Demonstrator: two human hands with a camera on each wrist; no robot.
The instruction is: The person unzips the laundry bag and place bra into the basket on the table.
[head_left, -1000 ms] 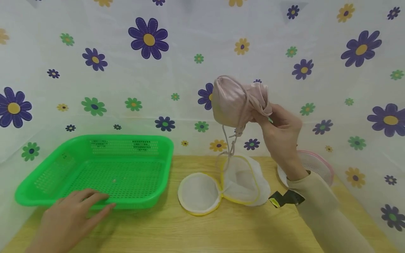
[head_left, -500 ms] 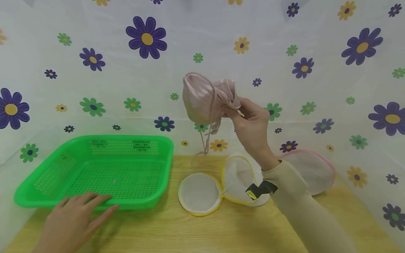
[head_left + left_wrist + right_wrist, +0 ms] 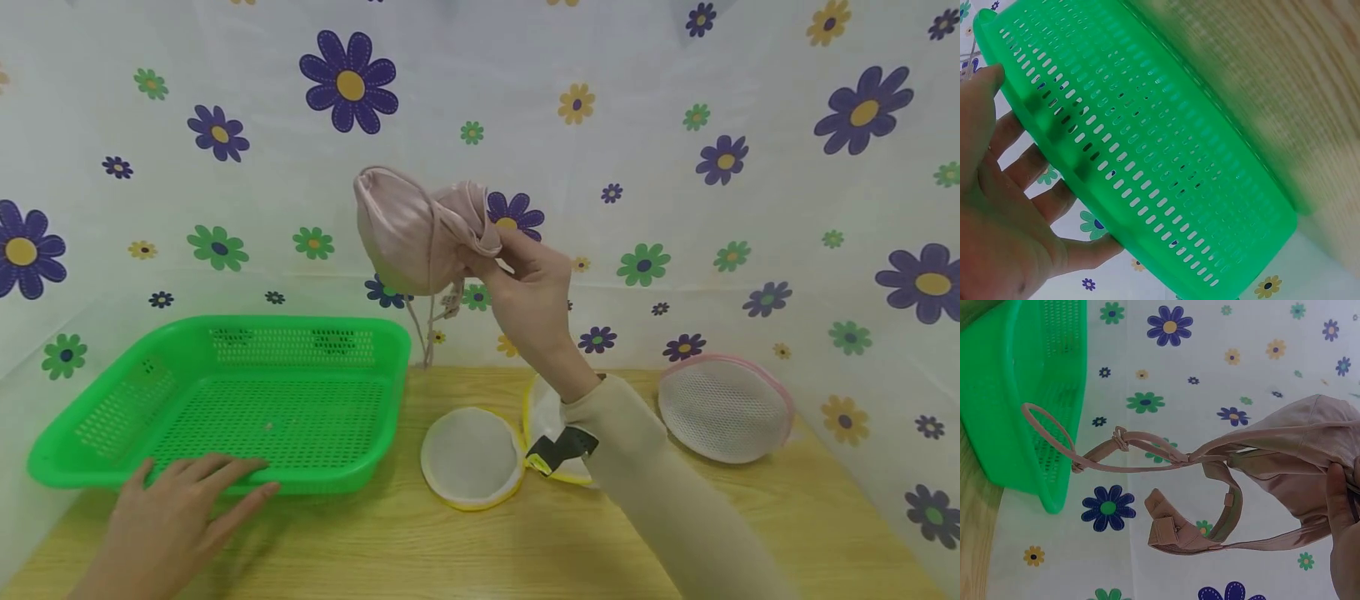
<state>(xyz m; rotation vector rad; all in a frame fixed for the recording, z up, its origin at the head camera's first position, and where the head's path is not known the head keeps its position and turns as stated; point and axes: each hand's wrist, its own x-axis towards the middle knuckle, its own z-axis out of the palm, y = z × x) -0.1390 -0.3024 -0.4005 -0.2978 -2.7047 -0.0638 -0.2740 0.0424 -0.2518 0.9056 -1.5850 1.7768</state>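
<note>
A dusty-pink satin bra (image 3: 397, 233) hangs in the air in front of the flowered backdrop, pinched by my right hand (image 3: 528, 283) at its bunched edge. Its thin straps and hook closure (image 3: 1172, 531) dangle loose in the right wrist view. My left hand (image 3: 168, 517) rests its relaxed fingers on the near rim of a green plastic basket (image 3: 390, 417). In the left wrist view the fingertips lie along that rim, against the slotted wall (image 3: 1141, 144). Right of the basket lies a white mesh laundry bag with yellow trim (image 3: 471, 458), unzipped, its far part hidden behind my right forearm.
A second mesh bag, edged in pink (image 3: 727, 408), sits at the back right of the wooden table (image 3: 480, 550). The flowered sheet (image 3: 450, 67) rises behind the table and along its sides.
My right hand has carried the bra leftward, from over the yellow-trimmed bag to near the basket's right end. The pink-edged bag has come out from behind the arm. My left hand stays at the rim.
</note>
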